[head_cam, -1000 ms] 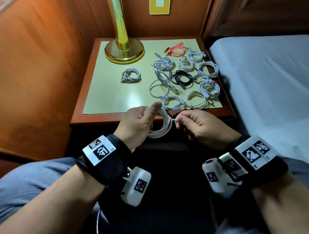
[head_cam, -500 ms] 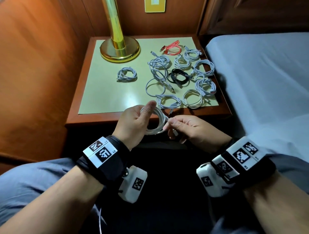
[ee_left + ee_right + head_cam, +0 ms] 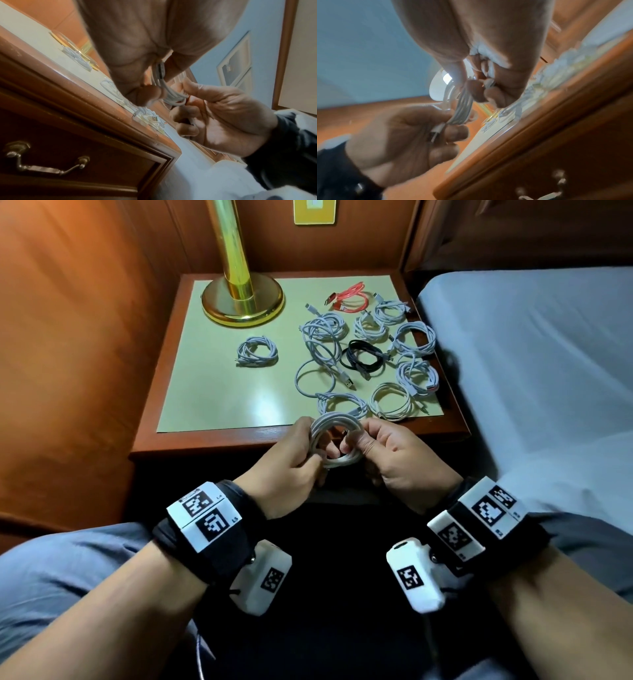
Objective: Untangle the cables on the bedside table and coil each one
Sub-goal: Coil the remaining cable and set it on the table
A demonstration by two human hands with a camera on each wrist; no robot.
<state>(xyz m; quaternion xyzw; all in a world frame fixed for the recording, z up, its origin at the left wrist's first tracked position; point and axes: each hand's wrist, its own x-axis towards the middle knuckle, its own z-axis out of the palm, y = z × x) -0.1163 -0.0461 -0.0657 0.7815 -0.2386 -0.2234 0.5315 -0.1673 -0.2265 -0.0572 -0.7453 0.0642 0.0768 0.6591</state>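
A white cable coil (image 3: 337,441) is held in the air just in front of the bedside table (image 3: 205,436), between both hands. The left hand (image 3: 291,467) is clamped on the coil's left side, and the right hand (image 3: 394,457) is curled round its right side, with fingertips pinching the turns in the wrist views. The ring is seen nearly face-on from above; no long axis can be given for so round a loop. A connector end (image 3: 436,132) is seen against the left palm. The cable is judged light, limp and slightly springy, so the loops would spread if released; a grip across all turns is best. On the tabletop beyond, further coiled cables (image 3: 390,400) lie near a brass lamp base (image 3: 243,302).
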